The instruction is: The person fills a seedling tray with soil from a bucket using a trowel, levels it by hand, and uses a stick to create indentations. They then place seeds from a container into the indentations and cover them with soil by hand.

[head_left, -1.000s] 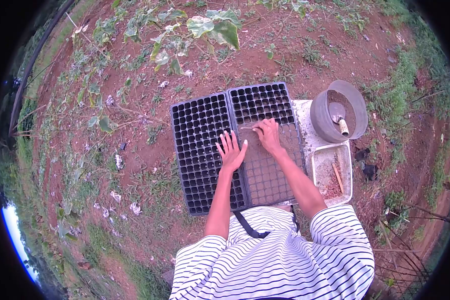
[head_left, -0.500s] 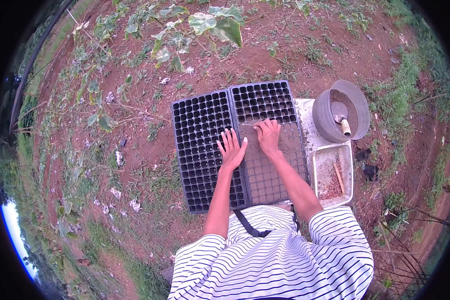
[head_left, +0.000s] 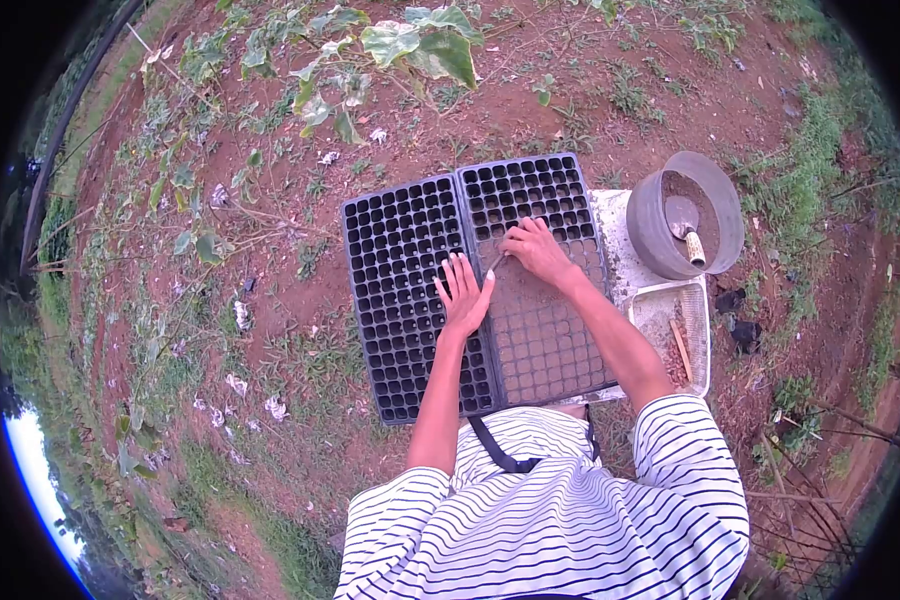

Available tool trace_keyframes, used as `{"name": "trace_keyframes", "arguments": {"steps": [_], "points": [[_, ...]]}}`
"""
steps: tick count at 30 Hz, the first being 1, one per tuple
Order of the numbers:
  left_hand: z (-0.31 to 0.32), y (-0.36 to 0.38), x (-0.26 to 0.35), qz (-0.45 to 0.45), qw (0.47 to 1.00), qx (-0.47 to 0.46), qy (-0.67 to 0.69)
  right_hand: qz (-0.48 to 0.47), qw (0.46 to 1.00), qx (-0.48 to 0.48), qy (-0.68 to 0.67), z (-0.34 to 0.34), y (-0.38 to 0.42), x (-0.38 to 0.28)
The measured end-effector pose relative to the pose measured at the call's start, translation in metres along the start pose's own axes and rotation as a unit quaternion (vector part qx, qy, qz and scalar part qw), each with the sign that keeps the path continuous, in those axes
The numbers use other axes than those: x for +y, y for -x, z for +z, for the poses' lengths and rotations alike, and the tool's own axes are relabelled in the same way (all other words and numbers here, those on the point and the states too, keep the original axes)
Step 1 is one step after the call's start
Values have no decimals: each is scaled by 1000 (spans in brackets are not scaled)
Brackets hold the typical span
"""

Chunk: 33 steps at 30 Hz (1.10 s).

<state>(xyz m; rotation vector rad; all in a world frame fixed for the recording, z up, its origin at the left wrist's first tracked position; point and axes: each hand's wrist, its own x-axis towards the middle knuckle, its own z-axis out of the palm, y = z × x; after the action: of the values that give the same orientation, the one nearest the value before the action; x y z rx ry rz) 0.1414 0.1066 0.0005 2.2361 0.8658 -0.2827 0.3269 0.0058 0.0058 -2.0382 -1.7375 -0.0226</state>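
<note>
Two black seedling trays stand side by side in front of me. The left seedling tray (head_left: 410,300) has bare dark cells. In the right seedling tray (head_left: 545,340), soil fills the near and middle cells, while the far rows are mostly dark and unfilled. My left hand (head_left: 462,302) lies flat with fingers extended on the inner edge, where the trays meet. Over the soil's far border, my right hand (head_left: 538,250) is bent, fingers pinched on a thin stick-like strip (head_left: 497,262) pointing toward my left hand. Its exact kind is too small to make out.
Right of the trays, a grey round tub (head_left: 650,225) holds soil and a trowel (head_left: 686,225). Nearer me, a white basket (head_left: 705,345) contains small reddish bits and a wooden stick (head_left: 681,350). Leafy plants (head_left: 420,45) grow beyond the trays on reddish ground.
My right hand has shifted slightly left and farther from me, its forearm swinging outward. The thin strip has turned to slant toward me. My left hand stays in place.
</note>
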Motion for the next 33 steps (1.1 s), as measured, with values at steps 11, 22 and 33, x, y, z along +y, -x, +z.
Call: {"name": "trace_keyframes", "arguments": {"steps": [11, 22, 33], "points": [[3, -2, -3, 5, 1000, 6, 1, 100, 994, 25, -45, -10, 1, 4], [1, -2, -2, 7, 1000, 5, 9, 100, 993, -20, -61, -22, 22, 0], [4, -1, 3, -1, 995, -27, -94, 193, 977, -89, -24, -46, 7, 10]]}}
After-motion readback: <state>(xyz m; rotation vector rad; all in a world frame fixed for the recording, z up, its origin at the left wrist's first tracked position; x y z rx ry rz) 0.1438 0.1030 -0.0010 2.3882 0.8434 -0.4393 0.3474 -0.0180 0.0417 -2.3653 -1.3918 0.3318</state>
